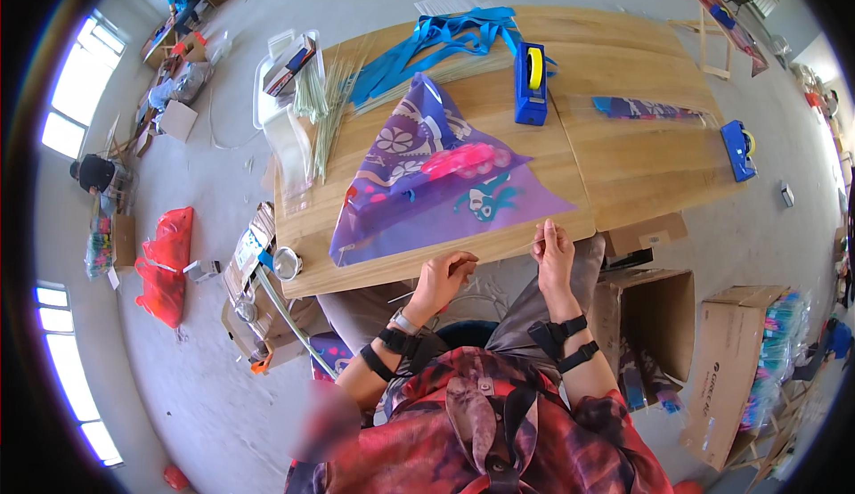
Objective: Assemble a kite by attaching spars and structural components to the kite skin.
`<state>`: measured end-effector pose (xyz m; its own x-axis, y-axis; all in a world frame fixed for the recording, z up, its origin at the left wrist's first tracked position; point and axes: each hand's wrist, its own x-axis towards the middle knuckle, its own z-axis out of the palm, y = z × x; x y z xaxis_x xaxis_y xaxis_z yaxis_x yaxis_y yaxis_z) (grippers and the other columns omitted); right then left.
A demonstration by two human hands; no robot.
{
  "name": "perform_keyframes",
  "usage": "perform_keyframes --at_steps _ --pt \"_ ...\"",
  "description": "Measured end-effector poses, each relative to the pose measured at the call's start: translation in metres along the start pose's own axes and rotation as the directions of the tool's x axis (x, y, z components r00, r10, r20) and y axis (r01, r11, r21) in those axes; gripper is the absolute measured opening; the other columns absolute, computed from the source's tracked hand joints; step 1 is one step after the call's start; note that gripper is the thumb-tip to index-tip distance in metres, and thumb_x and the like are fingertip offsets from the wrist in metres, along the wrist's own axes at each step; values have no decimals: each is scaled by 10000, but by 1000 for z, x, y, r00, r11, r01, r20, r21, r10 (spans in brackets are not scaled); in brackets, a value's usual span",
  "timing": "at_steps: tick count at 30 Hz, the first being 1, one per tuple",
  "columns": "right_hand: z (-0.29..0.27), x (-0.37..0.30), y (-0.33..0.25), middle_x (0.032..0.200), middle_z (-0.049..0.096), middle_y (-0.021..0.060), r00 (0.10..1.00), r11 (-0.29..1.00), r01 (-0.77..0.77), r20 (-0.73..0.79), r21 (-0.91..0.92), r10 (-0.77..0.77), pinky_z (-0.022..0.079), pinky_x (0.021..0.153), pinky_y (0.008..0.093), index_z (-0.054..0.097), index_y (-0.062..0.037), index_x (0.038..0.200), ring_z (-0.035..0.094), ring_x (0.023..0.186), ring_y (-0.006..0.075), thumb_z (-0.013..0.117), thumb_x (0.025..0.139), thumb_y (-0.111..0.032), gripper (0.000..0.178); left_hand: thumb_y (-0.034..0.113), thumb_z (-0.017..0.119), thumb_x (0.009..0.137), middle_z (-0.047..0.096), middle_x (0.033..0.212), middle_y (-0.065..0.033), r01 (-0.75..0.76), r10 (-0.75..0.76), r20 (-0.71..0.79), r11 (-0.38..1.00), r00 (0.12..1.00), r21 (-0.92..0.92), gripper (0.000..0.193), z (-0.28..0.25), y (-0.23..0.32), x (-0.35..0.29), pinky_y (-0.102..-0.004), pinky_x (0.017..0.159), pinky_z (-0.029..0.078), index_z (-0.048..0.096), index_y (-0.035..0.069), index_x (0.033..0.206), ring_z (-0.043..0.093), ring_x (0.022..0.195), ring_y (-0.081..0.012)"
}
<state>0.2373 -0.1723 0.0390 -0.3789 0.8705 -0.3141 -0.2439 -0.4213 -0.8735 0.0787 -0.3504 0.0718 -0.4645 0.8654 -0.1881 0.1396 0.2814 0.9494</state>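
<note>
A purple printed triangular sheet, like a kite sail (427,173), lies partly folded on the wooden table, its lower edge toward me. At the table's near edge my left hand (445,280) is closed, fingers curled together just below the sheet. My right hand (553,246) is raised near the sheet's right corner, thumb and fingertips pinched together. Whatever either hand might hold is too small to make out. Neither hand visibly touches the sheet. Beyond it are blue ribbon strips (396,57), thin pale sticks (334,111) and a blue tape dispenser (531,93) with yellow tape.
A second tape dispenser (737,151) stands at the table's right end, near a folded printed strip (646,109). A white tub (264,93) is at the back left, a tape roll (287,263) at the near left corner. An open cardboard box (659,325) stands by my right leg.
</note>
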Motion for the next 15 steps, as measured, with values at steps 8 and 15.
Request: perform_keyframes --at_steps 8,15 --pt "-28 28 7 884 607 32 971 958 217 -55 -189 -231 474 634 277 609 -21 1168 557 714 107 547 1095 -236 236 46 687 941 702 827 -116 -50 54 -81 998 995 48 109 12 -14 38 -303 655 532 743 -9 1015 691 701 -180" --pt "-58 44 -13 1145 610 162 802 370 426 155 -825 -576 535 888 372 585 -1 1230 651 993 288 518 1040 -13 201 29 719 919 675 889 -159 -256 337 -180 897 924 361 74 25 -20 66 -350 655 523 731 2 987 667 717 -298"
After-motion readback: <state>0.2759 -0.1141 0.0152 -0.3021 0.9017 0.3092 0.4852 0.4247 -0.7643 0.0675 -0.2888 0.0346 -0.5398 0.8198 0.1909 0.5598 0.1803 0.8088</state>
